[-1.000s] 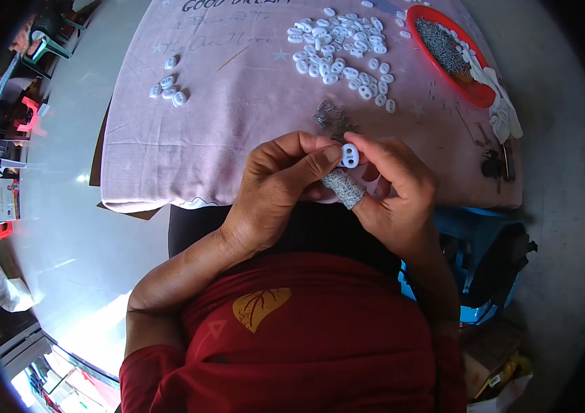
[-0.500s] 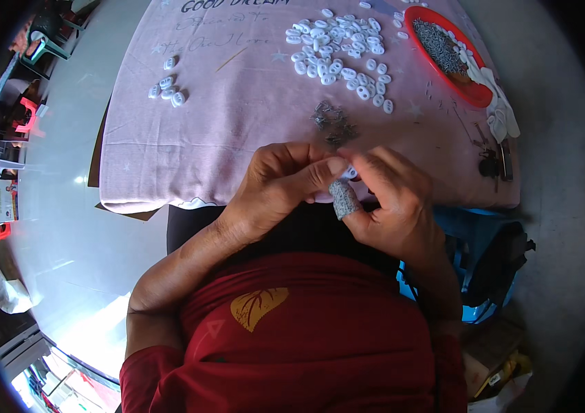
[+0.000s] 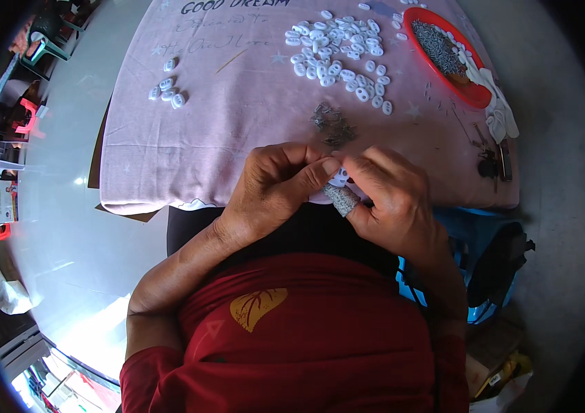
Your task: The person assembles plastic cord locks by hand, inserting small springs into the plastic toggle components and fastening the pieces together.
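Observation:
Near the table's front edge, both hands meet at a small white oval plastic piece (image 3: 340, 177) with dark holes. My left hand (image 3: 268, 189) is closed, its thumb and fingertips pinching the piece from the left. From the right, my right hand (image 3: 397, 199) is closed on it too, with a grey speckled wrap round its thumb and the forefinger bent over. Fingers hide part of the piece; whether a small metal part is held too, I cannot tell. Just beyond the fingertips lies a small heap of metal screw-like parts (image 3: 332, 125).
Farther back, many similar white oval pieces (image 3: 333, 47) are scattered; several more (image 3: 166, 84) lie left. A red tray (image 3: 472, 98) of metal parts stands far right, beside white gloves (image 3: 502, 117) and a dark key-like bunch (image 3: 489, 165). A thin stick (image 3: 231, 60) lies on the pink cloth (image 3: 189, 158).
The white piece and the fingertips have shifted slightly left. The wrapped right thumb has tilted toward the left hand, and more of the piece's face now shows.

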`<state>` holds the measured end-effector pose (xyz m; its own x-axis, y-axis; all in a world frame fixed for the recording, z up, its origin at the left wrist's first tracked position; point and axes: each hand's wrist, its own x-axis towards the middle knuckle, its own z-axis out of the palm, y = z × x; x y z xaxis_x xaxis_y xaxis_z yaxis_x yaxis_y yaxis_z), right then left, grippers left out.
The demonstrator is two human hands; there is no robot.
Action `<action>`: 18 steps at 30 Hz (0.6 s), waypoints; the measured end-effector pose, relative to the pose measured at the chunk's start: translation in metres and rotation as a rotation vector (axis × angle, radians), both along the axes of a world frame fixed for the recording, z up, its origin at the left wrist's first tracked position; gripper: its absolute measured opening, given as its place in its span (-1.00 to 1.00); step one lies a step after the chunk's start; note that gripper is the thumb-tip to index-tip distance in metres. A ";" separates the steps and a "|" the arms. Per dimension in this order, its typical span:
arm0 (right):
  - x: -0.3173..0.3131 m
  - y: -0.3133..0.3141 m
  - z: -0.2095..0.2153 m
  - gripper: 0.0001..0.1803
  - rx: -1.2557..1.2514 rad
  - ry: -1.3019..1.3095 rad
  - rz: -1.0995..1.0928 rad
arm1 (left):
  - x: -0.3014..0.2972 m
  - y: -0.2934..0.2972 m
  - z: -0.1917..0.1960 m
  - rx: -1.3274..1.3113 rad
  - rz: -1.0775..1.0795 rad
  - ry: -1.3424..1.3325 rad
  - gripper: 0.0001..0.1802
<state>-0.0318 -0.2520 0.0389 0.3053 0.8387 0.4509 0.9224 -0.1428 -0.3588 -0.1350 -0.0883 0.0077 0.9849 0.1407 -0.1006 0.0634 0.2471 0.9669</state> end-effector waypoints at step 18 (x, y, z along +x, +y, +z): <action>0.008 0.000 0.008 -0.76 -0.160 -0.018 0.070 | 0.000 0.004 0.000 0.083 -0.020 -0.084 -0.82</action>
<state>-0.0240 -0.2518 0.0468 0.2369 0.9192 0.3147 0.9380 -0.1320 -0.3204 -0.1347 -0.0843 0.0073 0.9922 0.1249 -0.0064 -0.0145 0.1658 0.9861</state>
